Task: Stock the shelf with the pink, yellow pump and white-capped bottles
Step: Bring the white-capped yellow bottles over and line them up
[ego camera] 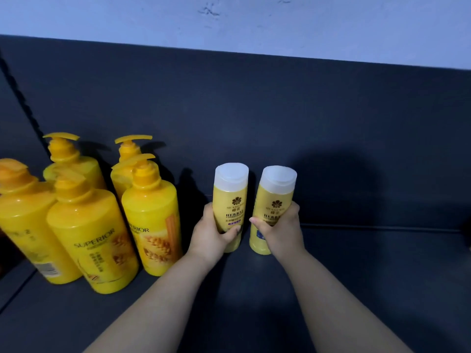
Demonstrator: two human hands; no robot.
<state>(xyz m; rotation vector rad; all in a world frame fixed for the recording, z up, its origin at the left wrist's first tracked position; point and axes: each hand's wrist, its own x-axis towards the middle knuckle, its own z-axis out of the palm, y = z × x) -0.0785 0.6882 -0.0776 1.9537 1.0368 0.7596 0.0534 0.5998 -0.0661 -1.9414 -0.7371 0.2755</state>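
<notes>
My left hand (211,234) grips a yellow bottle with a white cap (230,192), upright on the dark shelf (369,271). Beside it, my right hand (281,230) grips a second white-capped yellow bottle (276,194), tilted slightly right, its base on or just above the shelf. Both stand close together near the shelf's middle. To their left stand several large yellow pump bottles (89,240), the nearest one (153,225) just left of my left hand. No pink bottle is in view.
The shelf's dark back panel (280,118) rises behind the bottles, with a pale wall (254,24) above it. A slotted upright (23,93) runs along the left. Bare shelf surface stretches to the right of my right hand.
</notes>
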